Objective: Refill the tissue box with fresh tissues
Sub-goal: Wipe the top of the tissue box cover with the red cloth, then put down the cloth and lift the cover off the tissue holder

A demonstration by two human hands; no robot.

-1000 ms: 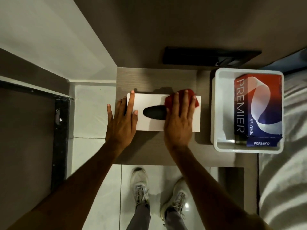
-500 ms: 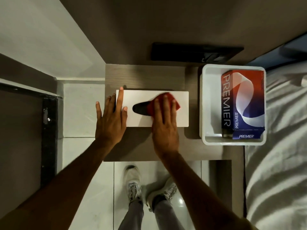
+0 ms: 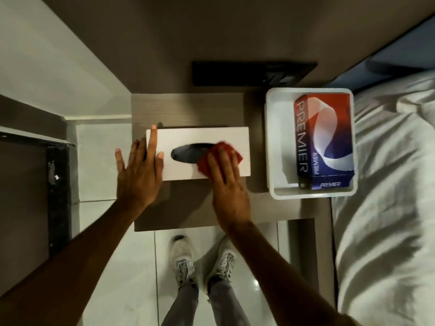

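On one tissue box point(image 3: 200, 140), two hands, one red cloth point(image 3: 220, 156)

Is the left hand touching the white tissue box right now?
Touching. The head view shows the left hand lying on the white tissue box's left end, index finger and thumb flat on its top, while the right hand presses a red cloth onto it.

I count one white rectangular tissue box point(image 3: 197, 152), one red cloth point(image 3: 220, 156), one white plastic tray point(image 3: 270, 147), one red-and-blue cardboard PREMIER tissue pack point(image 3: 323, 137), two hands and two white sneakers.
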